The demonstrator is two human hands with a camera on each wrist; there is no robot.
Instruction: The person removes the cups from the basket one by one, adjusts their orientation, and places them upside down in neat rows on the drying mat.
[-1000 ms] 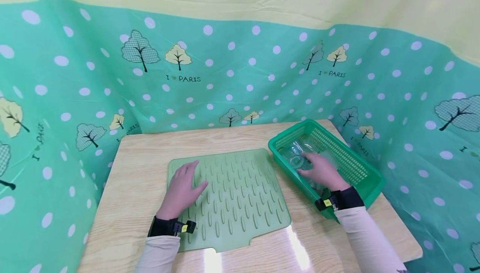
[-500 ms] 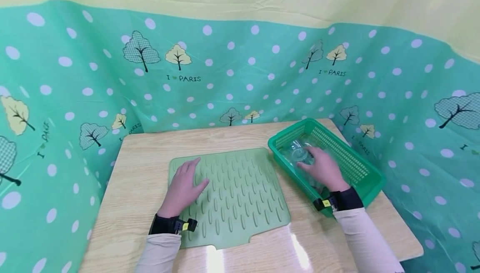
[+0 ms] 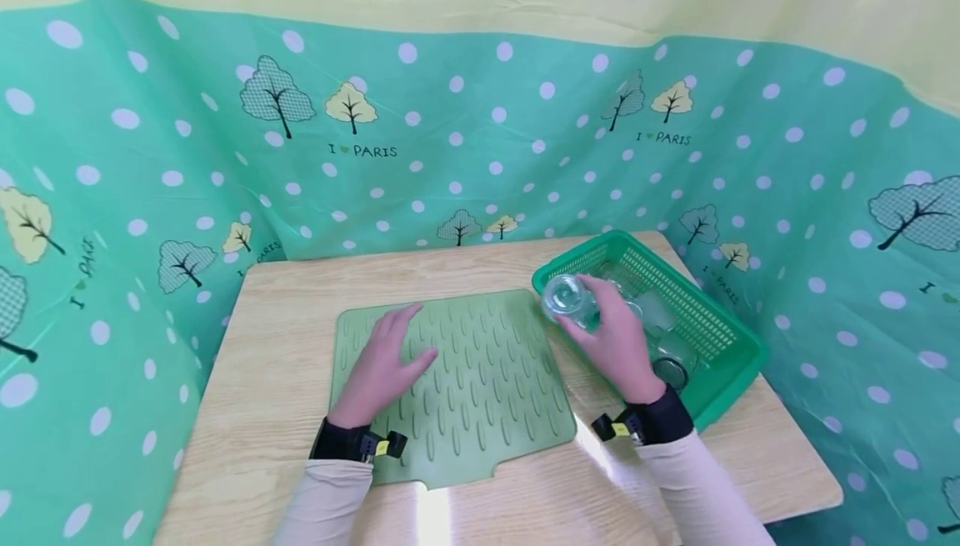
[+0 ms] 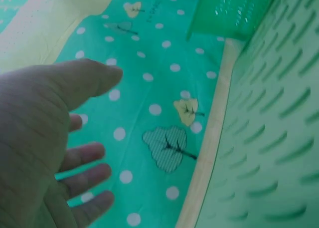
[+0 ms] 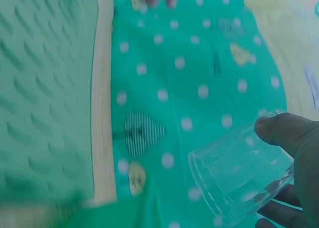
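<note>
A clear drinking glass [image 3: 564, 296] is pinched between the thumb and fingers of my right hand [image 3: 619, 344], above the left rim of a green plastic basket [image 3: 701, 333]. In the right wrist view the glass [image 5: 239, 170] lies tilted on its side, with the thumb on top and fingers beneath. My left hand [image 3: 384, 361] hovers over a light green ridged drying mat [image 3: 487, 379], fingers spread and relaxed, holding nothing. The left wrist view shows the left hand [image 4: 40, 148] with its thumb apart from the fingers.
Several more clear glasses lie in the basket, one with a dark rim [image 3: 670, 373]. The mat and basket rest side by side on a light wooden table [image 3: 273, 346]. A green polka-dot curtain [image 3: 450, 146] hangs behind and at both sides.
My right hand has lifted the glass from inside the basket and moved it up and left to the rim. My left hand has shifted slightly right over the mat.
</note>
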